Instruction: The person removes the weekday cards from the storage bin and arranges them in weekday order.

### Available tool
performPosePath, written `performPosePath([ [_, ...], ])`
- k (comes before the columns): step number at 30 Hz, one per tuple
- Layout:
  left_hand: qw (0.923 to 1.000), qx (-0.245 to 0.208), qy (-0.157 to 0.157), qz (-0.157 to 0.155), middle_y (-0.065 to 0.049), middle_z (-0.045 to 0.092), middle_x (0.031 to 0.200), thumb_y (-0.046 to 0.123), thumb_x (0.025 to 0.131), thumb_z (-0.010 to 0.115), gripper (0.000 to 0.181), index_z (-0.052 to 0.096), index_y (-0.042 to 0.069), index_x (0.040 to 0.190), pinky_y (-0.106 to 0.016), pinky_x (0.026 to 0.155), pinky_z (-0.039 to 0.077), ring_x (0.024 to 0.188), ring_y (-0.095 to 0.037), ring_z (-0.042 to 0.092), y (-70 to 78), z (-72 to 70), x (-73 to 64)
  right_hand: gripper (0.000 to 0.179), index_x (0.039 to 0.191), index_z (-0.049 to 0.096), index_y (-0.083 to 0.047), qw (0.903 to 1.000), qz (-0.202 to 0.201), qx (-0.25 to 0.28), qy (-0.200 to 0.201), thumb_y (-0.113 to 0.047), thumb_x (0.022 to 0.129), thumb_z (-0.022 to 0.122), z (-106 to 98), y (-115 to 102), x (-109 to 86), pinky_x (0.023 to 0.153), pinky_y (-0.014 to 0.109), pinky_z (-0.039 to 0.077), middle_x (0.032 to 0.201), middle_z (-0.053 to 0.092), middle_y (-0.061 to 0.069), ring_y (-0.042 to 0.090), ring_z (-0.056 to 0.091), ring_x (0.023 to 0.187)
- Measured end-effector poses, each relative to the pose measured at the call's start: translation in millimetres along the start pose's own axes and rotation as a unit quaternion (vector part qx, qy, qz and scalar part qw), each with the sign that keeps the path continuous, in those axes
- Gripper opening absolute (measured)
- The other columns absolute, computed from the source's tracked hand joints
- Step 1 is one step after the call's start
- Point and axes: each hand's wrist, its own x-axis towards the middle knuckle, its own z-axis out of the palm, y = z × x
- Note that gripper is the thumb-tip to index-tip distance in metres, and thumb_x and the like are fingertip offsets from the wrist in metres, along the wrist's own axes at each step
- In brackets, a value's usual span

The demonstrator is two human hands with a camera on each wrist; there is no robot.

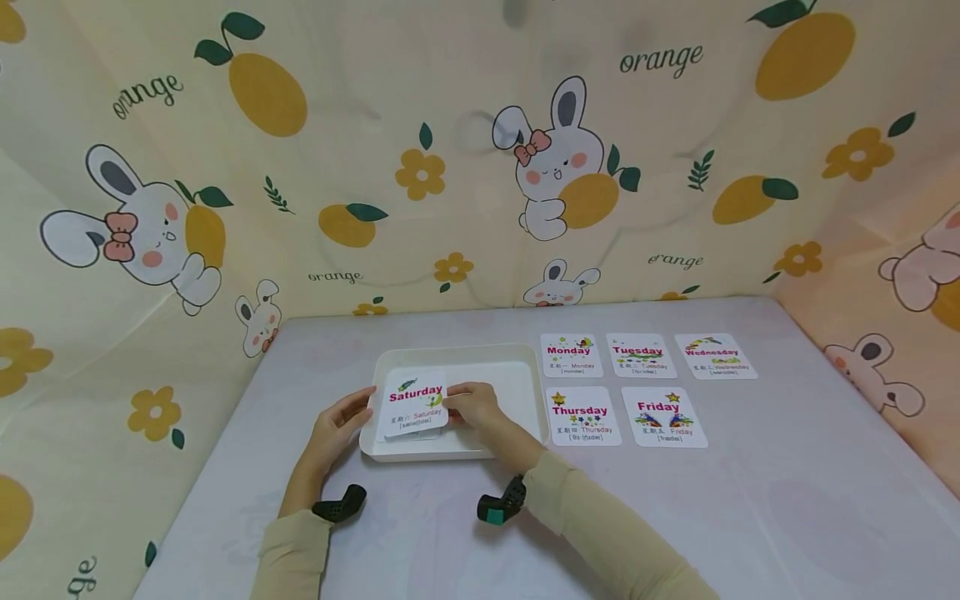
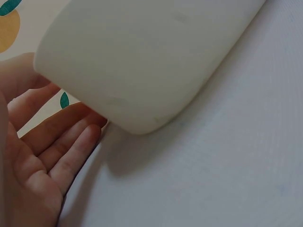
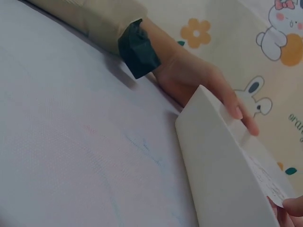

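Observation:
A white Saturday card (image 1: 415,403) is pinched at its right edge by my right hand (image 1: 474,403) over the left part of a white tray (image 1: 504,417). Beneath it, the lower edge of another card (image 1: 431,434) shows, its print mostly hidden. My left hand (image 1: 339,427) holds the left end of the tray, its thumb at the rim. In the left wrist view, the fingers of the left hand (image 2: 52,151) reach behind the tray wall (image 2: 137,61). The right wrist view catches the right fingertips (image 3: 294,206) at the card's edge (image 3: 267,177).
Right of the tray lie Monday (image 1: 572,356), Tuesday (image 1: 641,356) and Wednesday (image 1: 716,357) cards in a back row. Thursday (image 1: 583,417) and Friday (image 1: 664,417) cards lie in front of them. A patterned cloth (image 1: 465,92) surrounds the back and sides of the white table (image 1: 750,517).

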Motion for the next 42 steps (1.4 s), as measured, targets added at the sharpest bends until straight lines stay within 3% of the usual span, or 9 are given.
performPosePath([
  [7,1.0,-0.002,-0.001,0.007,-0.009,0.047,0.15,0.024,0.097,0.058,0.047,0.049,0.01,0.141,-0.001,0.09,0.037,0.133,-0.027,0.048,-2.9,0.0,1.2,0.026,0.112,0.065,0.004,0.9998,-0.016,-0.005,-0.011,-0.003,0.087,0.064,-5.6,-3.3,-7.1,0.054,0.013,0.048,0.108,0.07,0.022,0.008,0.061,0.066],
  [14,1.0,-0.002,-0.001,0.006,-0.009,0.048,0.149,0.025,0.097,0.058,0.046,0.05,0.01,0.14,-0.001,0.09,0.038,0.133,-0.027,0.048,-2.2,0.3,0.8,0.027,0.112,0.064,0.005,0.9996,-0.015,0.012,-0.023,0.0,0.086,0.062,-11.3,-5.3,-14.1,0.054,0.015,0.05,0.105,0.07,0.023,0.01,0.06,0.063],
  [17,1.0,0.001,-0.002,0.005,-0.009,0.048,0.149,0.026,0.097,0.058,0.046,0.05,0.011,0.14,-0.001,0.09,0.038,0.129,-0.02,0.05,-1.7,0.3,0.4,0.027,0.113,0.063,0.006,0.9994,-0.015,0.017,-0.027,0.0,0.087,0.062,-14.9,-5.2,-15.8,0.054,0.015,0.051,0.104,0.07,0.022,0.01,0.061,0.064],
  [24,0.9999,-0.004,0.0,0.012,-0.011,0.05,0.147,0.027,0.096,0.059,0.047,0.051,0.009,0.139,-0.001,0.09,0.038,0.105,0.017,0.05,-3.2,-0.1,0.7,0.028,0.114,0.062,0.006,0.9989,-0.027,0.018,-0.035,0.0,0.087,0.06,-25.4,-5.4,-24.7,0.057,0.017,0.052,0.099,0.07,0.017,0.009,0.06,0.064],
  [42,0.9998,-0.005,-0.003,0.019,-0.014,0.05,0.147,0.026,0.096,0.059,0.048,0.05,0.008,0.14,-0.001,0.09,0.038,0.101,0.018,0.05,-6.4,-0.2,1.2,0.028,0.115,0.063,0.004,0.9985,-0.04,0.002,-0.037,-0.003,0.088,0.06,-55.2,-8.2,-41.5,0.066,0.021,0.056,0.104,0.07,0.017,0.012,0.063,0.074],
])
